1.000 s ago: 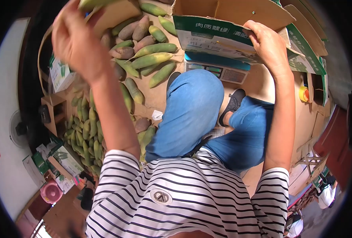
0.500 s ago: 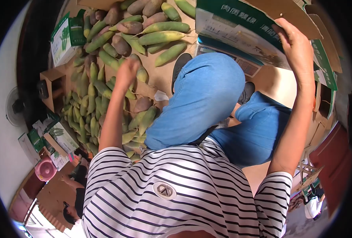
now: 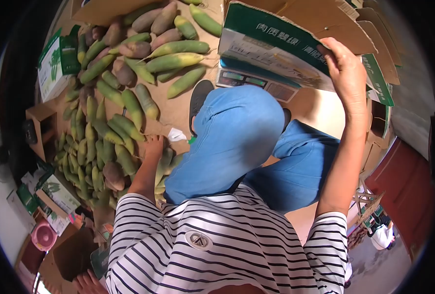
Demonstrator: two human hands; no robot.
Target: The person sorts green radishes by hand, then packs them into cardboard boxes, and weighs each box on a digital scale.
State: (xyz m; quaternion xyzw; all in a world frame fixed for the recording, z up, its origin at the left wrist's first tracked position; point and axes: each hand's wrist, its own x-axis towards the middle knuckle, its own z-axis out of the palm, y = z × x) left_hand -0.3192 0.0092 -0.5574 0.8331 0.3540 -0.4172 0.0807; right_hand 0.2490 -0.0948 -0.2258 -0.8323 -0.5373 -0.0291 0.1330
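Observation:
My left hand [image 3: 153,146] is low over the right side of the pile of green and reddish radishes [image 3: 100,132], close to my knee. Its fingers are curled downward, and what lies under them is hidden. My right hand [image 3: 343,63] grips the upper edge of a green and white printed cardboard box [image 3: 276,46], thumb and fingers on either side of the board. The box is tilted on a scale [image 3: 256,81] whose display shows beside my shoe. A white scrap [image 3: 176,134] lies just right of my left hand.
A printed carton [image 3: 58,63] stands at the upper left, with a small brown box [image 3: 41,125] below it. More open cartons are at the right and lower left. A pink fan [image 3: 43,236] is at the left. Another person's hand [image 3: 87,283] shows at the bottom left.
My left hand has come down from the middle of the pile to its near right side. The view has shifted, so the box and radishes appear further left. My right hand still holds the box.

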